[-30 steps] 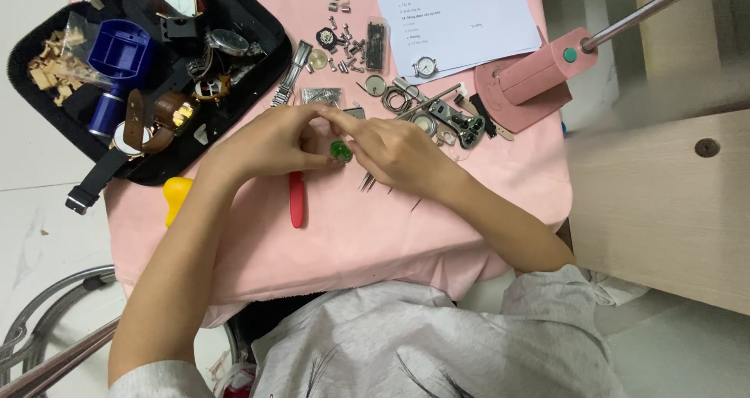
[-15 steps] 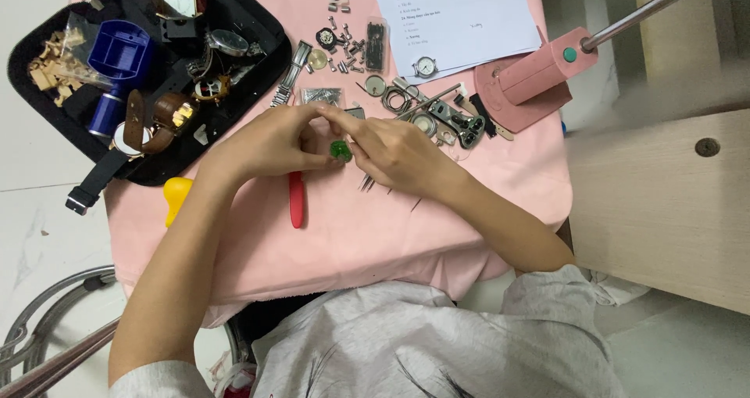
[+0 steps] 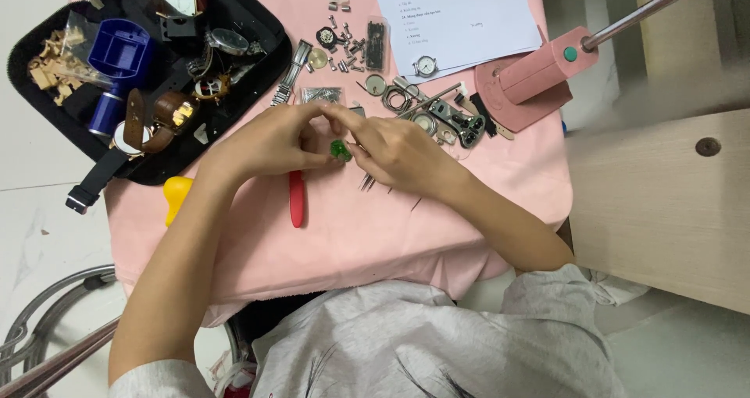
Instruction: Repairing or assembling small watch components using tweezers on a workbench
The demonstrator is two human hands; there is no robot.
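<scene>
Head view, left to right. Black tray (image 3: 47, 35) at far left on the pink cloth (image 3: 375, 234), loaded with a blue cylinder tool (image 3: 117, 62), watch bodies and brown straps (image 3: 144, 121). Yellow object (image 3: 176, 195) just off the tray's lower edge, half over the cloth edge. Red-handled tool (image 3: 296, 199) lies flat on the cloth, just under the left hand (image 3: 269, 142).

Left hand: fingers curled in, tips pinched narrow against the small green part (image 3: 340, 149) from its left. The green part sits between both hands, at the meeting point of the fingertips, above the cloth near table centre. Right hand (image 3: 402, 149): fingers also drawn close, tips touching the green part from its right and top; index reaches over toward the left hand's fingers. Which hand bears the part I cannot tell.

Behind the hands: scattered metal watch parts (image 3: 351, 42) and watch cases (image 3: 426, 66). White printed sheet (image 3: 453, 15) upper right, pink lamp base (image 3: 531, 78) beside it, wooden panel (image 3: 664, 210) far right.
</scene>
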